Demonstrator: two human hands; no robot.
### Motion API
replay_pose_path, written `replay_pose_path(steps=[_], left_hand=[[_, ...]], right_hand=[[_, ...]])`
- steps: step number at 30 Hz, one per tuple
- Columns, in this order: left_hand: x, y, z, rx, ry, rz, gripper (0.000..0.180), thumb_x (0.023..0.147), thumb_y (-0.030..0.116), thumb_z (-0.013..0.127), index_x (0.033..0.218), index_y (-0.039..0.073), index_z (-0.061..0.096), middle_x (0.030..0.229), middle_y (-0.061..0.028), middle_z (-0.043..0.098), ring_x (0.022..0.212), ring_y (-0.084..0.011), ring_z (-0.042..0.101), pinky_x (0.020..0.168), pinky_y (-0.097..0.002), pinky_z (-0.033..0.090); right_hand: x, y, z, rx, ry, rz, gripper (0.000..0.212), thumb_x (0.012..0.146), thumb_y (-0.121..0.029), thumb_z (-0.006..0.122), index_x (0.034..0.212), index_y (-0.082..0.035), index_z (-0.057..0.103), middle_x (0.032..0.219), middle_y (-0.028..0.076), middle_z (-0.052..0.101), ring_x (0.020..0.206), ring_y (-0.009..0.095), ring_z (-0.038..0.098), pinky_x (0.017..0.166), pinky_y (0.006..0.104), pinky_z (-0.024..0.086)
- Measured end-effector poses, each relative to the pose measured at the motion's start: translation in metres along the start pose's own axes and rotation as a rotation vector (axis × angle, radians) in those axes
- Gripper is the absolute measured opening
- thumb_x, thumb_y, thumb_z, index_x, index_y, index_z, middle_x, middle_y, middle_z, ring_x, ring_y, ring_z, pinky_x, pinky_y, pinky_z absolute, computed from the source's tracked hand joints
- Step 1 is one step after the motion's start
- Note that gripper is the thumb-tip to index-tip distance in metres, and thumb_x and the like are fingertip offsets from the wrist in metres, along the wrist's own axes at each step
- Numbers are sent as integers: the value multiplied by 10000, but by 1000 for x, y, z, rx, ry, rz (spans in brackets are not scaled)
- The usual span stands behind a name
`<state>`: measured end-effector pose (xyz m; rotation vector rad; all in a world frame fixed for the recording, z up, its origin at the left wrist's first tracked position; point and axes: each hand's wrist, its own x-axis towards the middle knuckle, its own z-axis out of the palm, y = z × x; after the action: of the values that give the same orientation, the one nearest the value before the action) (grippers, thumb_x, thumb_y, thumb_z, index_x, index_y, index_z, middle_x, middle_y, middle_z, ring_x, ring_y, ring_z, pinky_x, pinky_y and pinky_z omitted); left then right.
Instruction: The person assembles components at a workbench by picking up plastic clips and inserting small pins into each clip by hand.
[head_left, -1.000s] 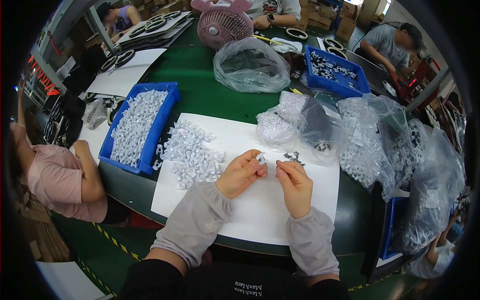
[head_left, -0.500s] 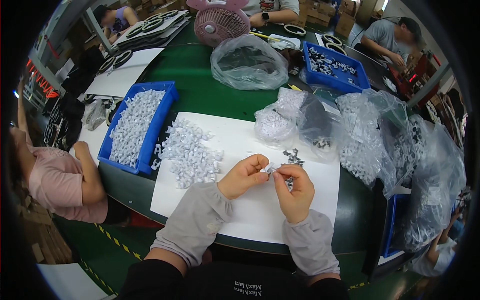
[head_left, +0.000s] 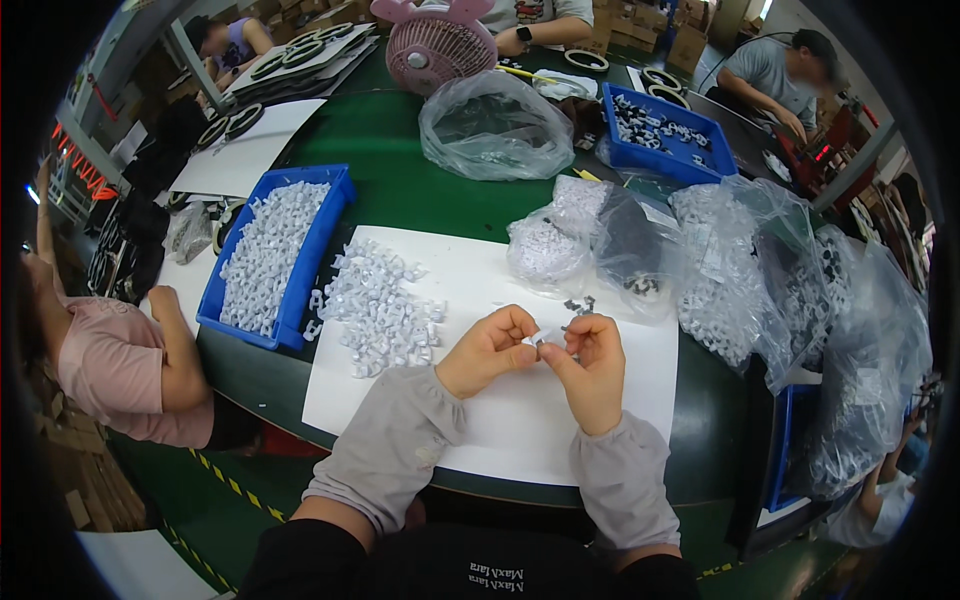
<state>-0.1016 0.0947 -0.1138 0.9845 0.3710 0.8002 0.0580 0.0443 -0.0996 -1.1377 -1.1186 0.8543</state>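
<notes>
Above the white sheet (head_left: 490,440), my left hand (head_left: 488,352) pinches a small white plastic part (head_left: 537,338) between thumb and forefinger. My right hand (head_left: 590,375) meets it from the other side, its thumb pressed to the part while the forefinger is lifted and bent. The fingers hide most of the part, so its exact shape cannot be told. A loose pile of similar white plastic parts (head_left: 385,310) lies left of my hands. Just beyond my right hand some small dark grey pieces (head_left: 580,305) lie on the sheet, partly covered by that hand.
A blue tray (head_left: 342,190) full of white parts stands at the left. Clear bags of parts (head_left: 710,280) crowd the right side. Farther back are an open plastic bag (head_left: 497,130), a pink fan (head_left: 440,50) and another blue tray (head_left: 655,170). Co-workers sit around the table.
My right hand has shifted slightly, its forefinger lifting off while the thumb pushes against the white part. My left hand keeps its pinch in nearly the same place.
</notes>
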Motion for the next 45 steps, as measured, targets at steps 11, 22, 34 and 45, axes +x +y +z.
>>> replay_pose_path(steps=[11,22,34,45], left_hand=[[-68,134,-73,1033,1020,405,202,833,135,675,966,31,564,822,-29,565,669,-99,519,615,-226,429],[-46,80,-53,1740,334,180,185,750,173,686,897,65,657,839,-115,599,816,-323,575,717,-413,445],[-29,49,-57,1792,364,185,132,811,81,578,926,26,613,868,-187,579,837,-366,574,726,-443,467],[9,45,9,35,397,117,351,892,77,563,1228,-1,498,943,-43,531,918,-133,555,832,-281,467]], right_hand=[[19,-4,-44,-209,76,-27,61,801,-37,646,828,12,621,792,36,566,662,103,487,623,230,404],[34,18,-44,-759,-90,-259,61,757,-42,639,814,-21,650,793,98,578,770,288,532,681,365,434],[35,11,-21,-1089,-251,-168,34,731,-88,644,761,-77,656,826,93,576,854,297,539,728,418,412],[21,7,-33,-798,46,-223,39,735,-15,608,772,-26,604,769,110,605,686,264,575,635,374,449]])
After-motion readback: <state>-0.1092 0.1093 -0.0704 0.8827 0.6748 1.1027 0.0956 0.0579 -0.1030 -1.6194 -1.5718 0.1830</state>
